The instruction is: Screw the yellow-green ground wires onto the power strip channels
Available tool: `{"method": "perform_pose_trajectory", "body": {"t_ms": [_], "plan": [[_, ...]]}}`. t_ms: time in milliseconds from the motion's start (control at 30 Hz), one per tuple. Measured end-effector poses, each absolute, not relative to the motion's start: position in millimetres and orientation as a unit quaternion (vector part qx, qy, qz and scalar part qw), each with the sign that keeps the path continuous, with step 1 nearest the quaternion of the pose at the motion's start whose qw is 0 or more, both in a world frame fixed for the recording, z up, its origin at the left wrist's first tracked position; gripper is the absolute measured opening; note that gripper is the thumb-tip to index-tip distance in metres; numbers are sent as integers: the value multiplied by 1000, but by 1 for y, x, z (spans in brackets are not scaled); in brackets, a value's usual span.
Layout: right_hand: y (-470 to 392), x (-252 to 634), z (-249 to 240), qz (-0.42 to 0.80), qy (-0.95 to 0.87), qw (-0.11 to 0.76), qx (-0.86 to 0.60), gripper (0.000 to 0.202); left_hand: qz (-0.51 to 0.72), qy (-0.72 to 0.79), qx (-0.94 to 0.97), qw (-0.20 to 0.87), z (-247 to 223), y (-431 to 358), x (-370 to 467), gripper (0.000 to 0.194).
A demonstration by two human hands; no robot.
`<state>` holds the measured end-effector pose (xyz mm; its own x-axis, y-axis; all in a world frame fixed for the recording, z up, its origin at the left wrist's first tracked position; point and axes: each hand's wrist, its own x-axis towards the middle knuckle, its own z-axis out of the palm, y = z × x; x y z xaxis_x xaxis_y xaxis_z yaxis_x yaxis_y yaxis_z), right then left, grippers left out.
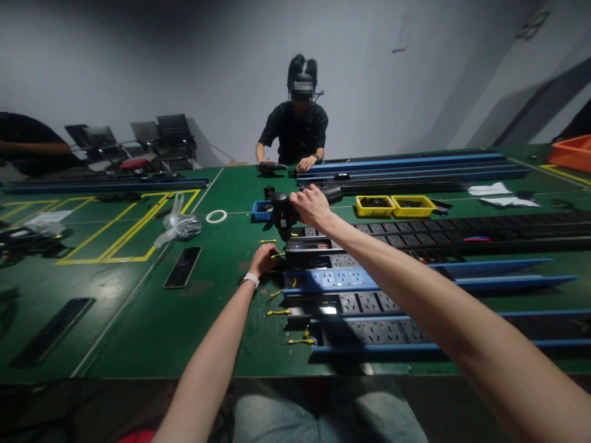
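Note:
My right hand is wrapped around a black cordless drill, held with its nose down over the end of a power strip. My left hand is at that same end, its fingers closed on a short yellow wire. Nearer to me lie more power strips, among them a blue-edged strip and another strip with blue sides. Short yellow leads, such as the front lead, stick out from their left ends. The drill's tip is partly hidden against the dark strip.
Two yellow bins and a blue bin stand beyond the strips. A phone, a tape ring and a plastic bag lie leftward. Across the table, a co-worker handles another drill. An orange crate sits far right.

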<state>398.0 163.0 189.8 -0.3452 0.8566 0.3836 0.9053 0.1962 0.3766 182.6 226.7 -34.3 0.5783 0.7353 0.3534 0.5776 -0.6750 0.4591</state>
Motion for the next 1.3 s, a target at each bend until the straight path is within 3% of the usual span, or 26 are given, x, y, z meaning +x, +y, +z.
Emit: {"method": "perform_pose_trajectory", "body": {"t_ms": [1300], "plan": [[160, 398, 193, -264, -767, 39, -584, 32, 268, 367, 878, 148, -40, 231, 180, 10]]}}
